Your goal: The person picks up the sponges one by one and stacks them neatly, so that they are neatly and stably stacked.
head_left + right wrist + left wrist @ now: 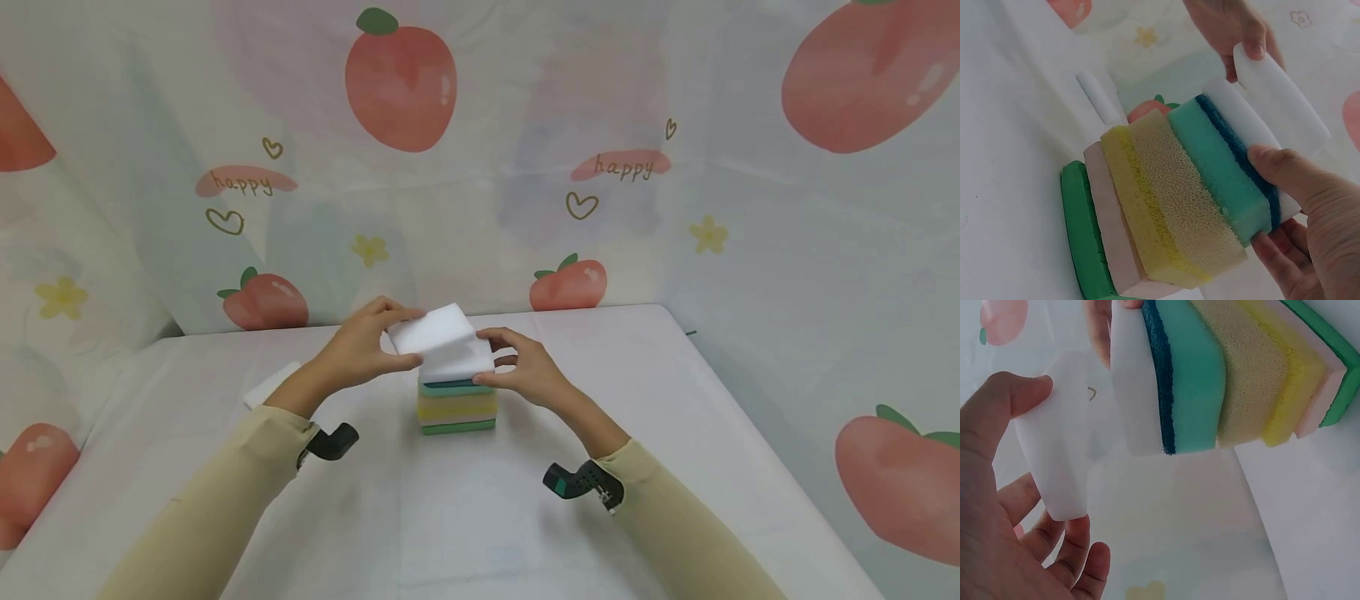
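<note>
A stack of sponges stands on the table: a green one (pixel 1079 231) lowest, then a pink one (pixel 1110 219), a yellow one (pixel 1141 212), a tan porous one (pixel 1179 194) and a teal sponge (pixel 1194 381) with a dark blue scouring layer. On top lies a white sponge block (pixel 459 362). My left hand (pixel 360 346) pinches another white sponge block (pixel 1063 437) between thumb and fingers, tilted just above the stack. At the stack's right side, my right hand (pixel 531 371) grips the top white block, its thumb (pixel 1279 162) near the blue layer.
One more white block (pixel 268 385) lies on the table at left, partly hidden behind my left wrist. The white-covered table (pixel 465 517) meets a fruit-printed cloth backdrop (pixel 480 225) at its far edge. Each sleeve carries a dark wrist camera (pixel 333 442).
</note>
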A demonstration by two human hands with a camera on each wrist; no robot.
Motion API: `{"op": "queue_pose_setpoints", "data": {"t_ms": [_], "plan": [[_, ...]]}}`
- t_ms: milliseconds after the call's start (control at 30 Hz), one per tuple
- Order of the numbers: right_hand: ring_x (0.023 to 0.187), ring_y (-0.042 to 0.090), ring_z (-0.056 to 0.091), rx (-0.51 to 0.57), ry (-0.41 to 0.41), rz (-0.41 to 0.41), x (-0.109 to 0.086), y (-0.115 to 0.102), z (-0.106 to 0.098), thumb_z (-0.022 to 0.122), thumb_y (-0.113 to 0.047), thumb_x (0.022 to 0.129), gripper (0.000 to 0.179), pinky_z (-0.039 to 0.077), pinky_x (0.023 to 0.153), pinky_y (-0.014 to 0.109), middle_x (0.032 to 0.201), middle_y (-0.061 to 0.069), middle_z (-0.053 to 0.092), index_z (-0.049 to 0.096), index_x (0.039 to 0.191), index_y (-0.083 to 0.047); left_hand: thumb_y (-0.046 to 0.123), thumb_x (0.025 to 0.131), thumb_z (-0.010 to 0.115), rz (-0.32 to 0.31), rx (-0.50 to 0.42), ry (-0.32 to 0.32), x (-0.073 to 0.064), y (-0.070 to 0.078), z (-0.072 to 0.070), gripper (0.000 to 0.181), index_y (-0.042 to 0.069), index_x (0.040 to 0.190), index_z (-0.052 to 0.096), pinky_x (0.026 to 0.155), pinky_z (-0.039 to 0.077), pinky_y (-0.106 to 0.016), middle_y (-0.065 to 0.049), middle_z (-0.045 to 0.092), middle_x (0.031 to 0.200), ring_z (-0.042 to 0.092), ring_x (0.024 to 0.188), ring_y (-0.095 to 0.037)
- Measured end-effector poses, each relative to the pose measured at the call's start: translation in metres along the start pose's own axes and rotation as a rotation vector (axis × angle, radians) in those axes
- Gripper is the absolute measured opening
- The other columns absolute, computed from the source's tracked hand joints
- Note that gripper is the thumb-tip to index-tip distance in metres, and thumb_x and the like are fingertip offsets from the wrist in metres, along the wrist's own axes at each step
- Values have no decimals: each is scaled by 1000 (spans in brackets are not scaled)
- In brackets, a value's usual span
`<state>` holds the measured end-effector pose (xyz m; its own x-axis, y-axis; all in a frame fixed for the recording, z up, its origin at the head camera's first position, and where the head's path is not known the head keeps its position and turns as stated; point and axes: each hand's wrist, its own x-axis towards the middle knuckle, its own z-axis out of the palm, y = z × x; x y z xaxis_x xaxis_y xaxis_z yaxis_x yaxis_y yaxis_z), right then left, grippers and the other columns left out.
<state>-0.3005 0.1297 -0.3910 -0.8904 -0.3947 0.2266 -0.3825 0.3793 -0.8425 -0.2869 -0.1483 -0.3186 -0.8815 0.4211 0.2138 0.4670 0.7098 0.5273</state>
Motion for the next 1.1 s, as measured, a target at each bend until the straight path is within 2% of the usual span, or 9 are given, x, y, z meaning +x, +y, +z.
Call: {"op": "queue_pose_setpoints", "data": {"t_ms": [267, 600, 1100], "plan": [[111, 28, 57, 4, -6, -9, 0, -1, -1, 85, -20, 78, 69, 50, 97, 45, 126, 10, 59, 53, 137, -9, 31, 81, 81, 32, -10, -25, 1, 3, 4, 65, 18, 139, 57, 88, 52, -42, -7, 54, 123, 55, 108, -24], [111, 25, 57, 3, 0, 3, 0, -1, 0, 85, -19, 78, 70, 50, 98, 44, 130, 9, 59, 52, 139, -8, 26, 81, 80, 69, -46, -62, 6, 3, 7, 65, 17, 140, 56, 90, 50, -45, -7, 53, 125, 54, 109, -25], [118, 28, 57, -3, -11, 20, -1, -4, -1, 84, -21, 78, 74, 50, 99, 42, 135, 13, 57, 49, 141, -5, 23, 80, 80, 77, -83, -132, 15, 3, 15, 64, 16, 139, 57, 91, 49, -47, -9, 53, 126, 51, 114, -27]]}}
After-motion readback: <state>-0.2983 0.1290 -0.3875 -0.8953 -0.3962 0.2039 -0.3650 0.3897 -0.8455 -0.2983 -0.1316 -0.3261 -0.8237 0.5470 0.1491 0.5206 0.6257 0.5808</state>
